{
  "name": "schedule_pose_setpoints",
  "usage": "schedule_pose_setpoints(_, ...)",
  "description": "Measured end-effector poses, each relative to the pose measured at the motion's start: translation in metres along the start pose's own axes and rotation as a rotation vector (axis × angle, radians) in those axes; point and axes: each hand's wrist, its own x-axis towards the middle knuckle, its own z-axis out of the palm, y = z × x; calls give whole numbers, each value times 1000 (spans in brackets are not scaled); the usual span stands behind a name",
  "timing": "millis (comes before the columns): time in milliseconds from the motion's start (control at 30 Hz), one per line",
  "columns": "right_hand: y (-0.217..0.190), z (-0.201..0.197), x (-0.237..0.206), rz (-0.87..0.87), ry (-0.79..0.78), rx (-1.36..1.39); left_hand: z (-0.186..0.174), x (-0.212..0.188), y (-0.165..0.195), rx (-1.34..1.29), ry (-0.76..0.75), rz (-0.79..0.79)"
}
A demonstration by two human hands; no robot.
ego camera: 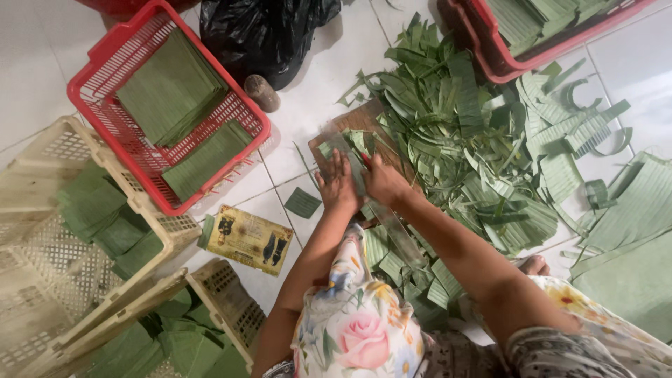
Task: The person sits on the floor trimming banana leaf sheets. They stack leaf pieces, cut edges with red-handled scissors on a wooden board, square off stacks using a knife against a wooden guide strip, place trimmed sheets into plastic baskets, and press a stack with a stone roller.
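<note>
Hands, left [338, 183] flat on leaf stack, right [383, 183] gripping knife, two red baskets [94, 63], two cream crates [42, 182].

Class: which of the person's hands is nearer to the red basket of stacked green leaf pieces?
Left. The left hand lies on the cutting board, on the red basket's side; the right hand sits beyond it, farther away.

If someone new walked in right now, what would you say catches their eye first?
Probably the big heap of green leaf trimmings spread over the white tiled floor at upper centre. Next, the red basket at upper left, holding neat stacks of cut leaf sheets. In the middle, the left hand and right hand press on a wooden board.
</note>
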Motion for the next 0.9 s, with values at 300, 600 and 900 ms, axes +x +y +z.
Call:
schedule_pose_setpoints(300, -9, 3, 20, -21, -14, -39, 6, 7, -6, -45, 30, 28)
schedule_pose_setpoints(600, 75, 8, -109, 56, -56, -76, 3, -1, -11, -85, 36, 40)
schedule_pose_setpoints(900, 51, -7, -46, 7, -51, -42, -1, 0, -11, -105, 11, 45)
